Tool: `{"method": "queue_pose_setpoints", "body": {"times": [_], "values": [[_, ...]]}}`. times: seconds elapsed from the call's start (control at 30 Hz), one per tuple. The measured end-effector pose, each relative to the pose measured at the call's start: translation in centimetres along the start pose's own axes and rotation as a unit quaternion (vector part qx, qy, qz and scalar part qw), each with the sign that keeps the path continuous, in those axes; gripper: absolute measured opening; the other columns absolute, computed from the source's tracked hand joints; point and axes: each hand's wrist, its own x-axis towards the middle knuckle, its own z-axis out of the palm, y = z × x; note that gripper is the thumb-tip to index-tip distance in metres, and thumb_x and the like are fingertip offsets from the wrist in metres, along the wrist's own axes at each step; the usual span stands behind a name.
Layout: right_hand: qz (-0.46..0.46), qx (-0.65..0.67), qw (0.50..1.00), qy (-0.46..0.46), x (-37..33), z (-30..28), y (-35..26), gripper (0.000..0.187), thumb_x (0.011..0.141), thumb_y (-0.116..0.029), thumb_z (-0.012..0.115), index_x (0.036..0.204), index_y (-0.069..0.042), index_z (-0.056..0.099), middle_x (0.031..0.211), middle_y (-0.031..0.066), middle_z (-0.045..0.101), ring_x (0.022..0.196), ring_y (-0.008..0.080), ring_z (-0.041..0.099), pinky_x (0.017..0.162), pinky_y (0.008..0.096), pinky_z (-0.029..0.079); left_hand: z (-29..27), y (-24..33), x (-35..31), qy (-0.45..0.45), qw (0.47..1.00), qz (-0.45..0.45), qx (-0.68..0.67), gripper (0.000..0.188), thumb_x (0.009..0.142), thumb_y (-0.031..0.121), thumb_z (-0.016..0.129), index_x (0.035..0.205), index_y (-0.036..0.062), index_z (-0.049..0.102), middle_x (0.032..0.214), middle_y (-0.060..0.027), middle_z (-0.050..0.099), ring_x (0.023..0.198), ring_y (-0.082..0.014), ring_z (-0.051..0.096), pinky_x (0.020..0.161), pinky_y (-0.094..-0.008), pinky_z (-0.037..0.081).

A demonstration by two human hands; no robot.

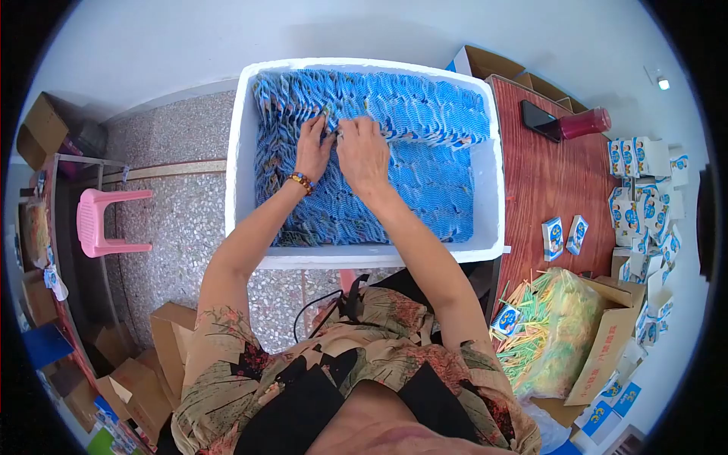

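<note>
Both grips, left hand [313, 145] and right hand [362, 152], on blue packets [425, 114]

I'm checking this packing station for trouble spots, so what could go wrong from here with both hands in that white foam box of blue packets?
1. Both the left hand and right hand press among tightly stacked blue packets; neighbouring rows could topple or slip out of order.
2. The white foam box might crack or tip if leaned on.
3. The red bottle lies beside the phone; a leak could wet it.
</note>
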Motion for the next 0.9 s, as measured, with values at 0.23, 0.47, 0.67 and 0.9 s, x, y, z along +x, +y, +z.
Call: {"method": "queue_pose_setpoints", "body": {"times": [0.23,0.47,0.67,0.9], "values": [[0.009,0.115,0.988,-0.099,0.7,2.2,2.9,0.03,0.08,-0.006,0.058,0.11,-0.004,0.053,0.103,0.0178,0.057,0.095,0.0371,0.057,0.078,0.0469,0.049,-1.2,0.2,1.0,-0.037,0.998,-0.048,-0.011,0.042,0.079,0.008,0.07,0.116,-0.0032,0.052,0.107,-0.0169,0.056,0.096,-0.0315,0.056,0.083,-0.0365,0.047],[0.049,0.232,0.963,-0.126,-2.1,0.4,4.5,0.029,0.084,-0.007,0.053,0.113,-0.005,0.055,0.109,0.0183,0.06,0.095,0.0383,0.059,0.081,0.0468,0.048,-2.4,0.7,0.6,0.004,0.996,0.032,0.082,0.033,0.077,0.012,0.075,0.096,0.0003,0.052,0.089,-0.0124,0.052,0.079,-0.027,0.053,0.069,-0.0355,0.045],[0.055,0.2,0.968,-0.143,-1.7,2.7,4.9,0.023,0.084,-0.009,0.052,0.106,-0.001,0.055,0.104,0.0221,0.059,0.096,0.0413,0.058,0.081,0.0481,0.047,-1.4,0.8,1.7,-0.049,0.994,0.08,0.06,0.023,0.08,0.009,0.071,0.089,0.0008,0.051,0.085,-0.0132,0.05,0.073,-0.028,0.051,0.066,-0.0366,0.044],[0.074,0.203,0.97,-0.112,-1.1,3.8,5.5,0.019,0.086,-0.012,0.05,0.099,0.0,0.056,0.099,0.022,0.061,0.093,0.041,0.058,0.08,0.0493,0.047,-1.0,0.3,2.5,-0.093,0.99,0.08,0.063,0.026,0.079,0.01,0.071,0.088,0.0009,0.048,0.08,-0.0137,0.049,0.072,-0.0299,0.049,0.065,-0.0386,0.042]]}}
